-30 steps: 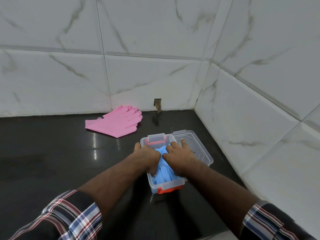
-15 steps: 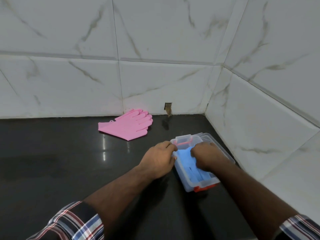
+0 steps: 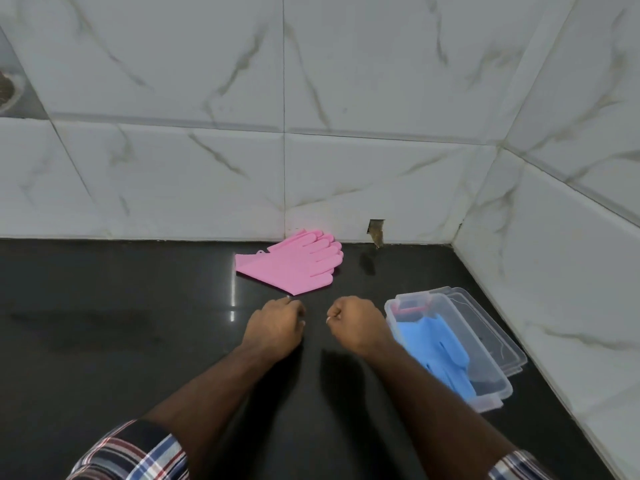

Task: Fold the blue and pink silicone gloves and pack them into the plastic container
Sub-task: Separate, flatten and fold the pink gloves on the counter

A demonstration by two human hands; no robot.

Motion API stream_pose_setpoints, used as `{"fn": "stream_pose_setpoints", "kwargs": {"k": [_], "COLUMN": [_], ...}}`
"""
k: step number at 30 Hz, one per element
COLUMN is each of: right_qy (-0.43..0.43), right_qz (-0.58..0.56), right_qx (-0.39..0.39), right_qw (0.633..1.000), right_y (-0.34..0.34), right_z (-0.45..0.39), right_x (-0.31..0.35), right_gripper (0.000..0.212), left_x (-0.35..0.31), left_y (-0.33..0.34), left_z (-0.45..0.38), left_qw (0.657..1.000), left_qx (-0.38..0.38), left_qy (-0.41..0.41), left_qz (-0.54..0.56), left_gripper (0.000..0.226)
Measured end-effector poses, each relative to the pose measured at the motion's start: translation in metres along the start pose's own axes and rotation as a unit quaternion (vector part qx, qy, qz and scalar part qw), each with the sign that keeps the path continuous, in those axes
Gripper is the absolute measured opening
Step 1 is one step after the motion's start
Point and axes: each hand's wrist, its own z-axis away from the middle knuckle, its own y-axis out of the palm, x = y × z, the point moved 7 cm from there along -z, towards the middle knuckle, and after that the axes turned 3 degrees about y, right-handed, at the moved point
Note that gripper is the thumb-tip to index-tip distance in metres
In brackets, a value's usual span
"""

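The pink gloves (image 3: pixel 294 265) lie flat in a stack on the black counter near the back wall, fingers pointing right. Inside the clear plastic container (image 3: pixel 491 402) at the right lie the folded blue gloves (image 3: pixel 436 344). My left hand (image 3: pixel 273 327) and my right hand (image 3: pixel 356 323) hover side by side over the counter, just in front of the pink gloves and left of the container. Both have their fingers curled in and hold nothing.
The container's clear lid (image 3: pixel 485 320) lies under or beside it toward the right wall. White marble tile walls close off the back and right of the black counter (image 3: pixel 104 341). A small hole (image 3: pixel 375 232) sits in the back wall's base.
Both hands have left the container and the blue gloves and moved left toward the pink gloves. The view has swung left, so the container now sits at the right.
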Motion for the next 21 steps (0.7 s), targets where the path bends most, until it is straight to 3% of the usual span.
{"fn": "stream_pose_setpoints", "kwargs": {"k": [12,18,21], "right_qy": [-0.008,-0.027,-0.034], "right_qz": [0.094,0.132,0.158], "right_qx": [-0.052,-0.051,-0.049], "right_qw": [0.994,0.99,0.986], "right_y": [0.006,0.014,0.021], "right_z": [-0.116,-0.155,-0.161], "right_x": [0.017,0.017,0.017], "right_gripper": [0.02,0.036,0.028], "left_x": [0.038,0.038,0.04], "left_y": [-0.008,0.004,0.01], "left_z": [-0.078,-0.111,-0.12], "left_qw": [0.999,0.999,0.999], "left_qx": [-0.038,-0.036,-0.034], "left_qy": [-0.013,-0.013,-0.019], "left_qz": [-0.002,-0.011,-0.004], "left_gripper": [0.03,0.033,0.039]}}
